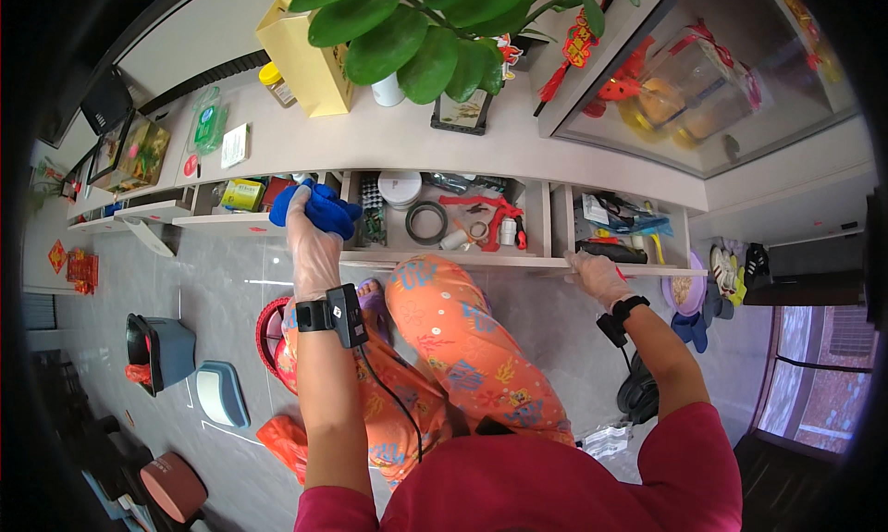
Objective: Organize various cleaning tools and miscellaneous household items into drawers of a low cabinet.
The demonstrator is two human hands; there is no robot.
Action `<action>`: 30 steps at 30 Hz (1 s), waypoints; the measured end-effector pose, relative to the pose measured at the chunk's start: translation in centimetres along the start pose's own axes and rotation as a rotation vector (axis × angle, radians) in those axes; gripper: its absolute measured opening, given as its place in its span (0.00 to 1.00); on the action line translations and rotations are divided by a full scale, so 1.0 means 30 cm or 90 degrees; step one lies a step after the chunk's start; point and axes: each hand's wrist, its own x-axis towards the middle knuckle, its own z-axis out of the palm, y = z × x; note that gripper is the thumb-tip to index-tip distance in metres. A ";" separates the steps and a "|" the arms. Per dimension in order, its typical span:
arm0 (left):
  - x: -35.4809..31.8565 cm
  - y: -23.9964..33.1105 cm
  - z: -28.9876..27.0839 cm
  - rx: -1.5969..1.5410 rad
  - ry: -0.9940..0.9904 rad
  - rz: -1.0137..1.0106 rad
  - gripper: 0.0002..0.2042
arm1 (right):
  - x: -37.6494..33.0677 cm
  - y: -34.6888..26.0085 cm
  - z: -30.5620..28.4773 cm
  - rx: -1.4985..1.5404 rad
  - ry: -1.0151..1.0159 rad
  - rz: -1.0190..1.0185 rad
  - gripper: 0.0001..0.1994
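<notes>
Left hand [310, 241] fingers clamped on blue cloth [319, 206], over the left end of the middle drawer [444, 254]. Right hand [597, 275] fingers curled on right drawer [666, 271] front edge. Suggest short wipes, steady the drawer.

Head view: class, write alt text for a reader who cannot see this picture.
Seen from above, a person's gloved left hand holds a blue cloth at the front of an open drawer cluttered with tape rolls and small tools. The gloved right hand rests on the front edge of the next open drawer. A leafy plant stands on the countertop above.
</notes>
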 end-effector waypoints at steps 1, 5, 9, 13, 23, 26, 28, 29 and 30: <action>-0.014 -0.002 0.013 0.000 0.002 -0.002 0.01 | -0.001 0.016 0.008 0.009 -0.006 -0.019 0.21; -0.035 0.008 0.020 0.023 -0.054 0.013 0.02 | 0.019 0.020 0.024 -0.005 -0.013 -0.110 0.17; -0.002 0.004 0.018 0.008 -0.018 0.027 0.02 | -0.018 -0.031 -0.027 0.072 -0.030 -0.023 0.19; -0.011 0.006 0.013 0.010 -0.015 -0.009 0.02 | -0.084 0.038 0.106 0.246 0.381 0.311 0.24; 0.034 -0.007 0.002 0.020 -0.021 -0.025 0.03 | 0.055 0.426 0.491 0.596 0.315 0.695 0.20; -0.010 -0.050 0.061 0.050 -0.065 -0.031 0.03 | 0.037 0.500 0.467 0.451 0.348 0.443 0.20; -0.035 -0.002 0.030 0.058 -0.027 -0.003 0.04 | 0.145 0.311 0.253 0.708 0.260 0.628 0.22; -0.039 -0.026 0.053 0.053 -0.018 -0.016 0.04 | 0.141 0.361 0.263 0.667 0.268 0.646 0.23; -0.037 -0.033 0.056 0.051 -0.022 -0.016 0.04 | 0.152 0.387 0.266 0.630 0.270 0.653 0.24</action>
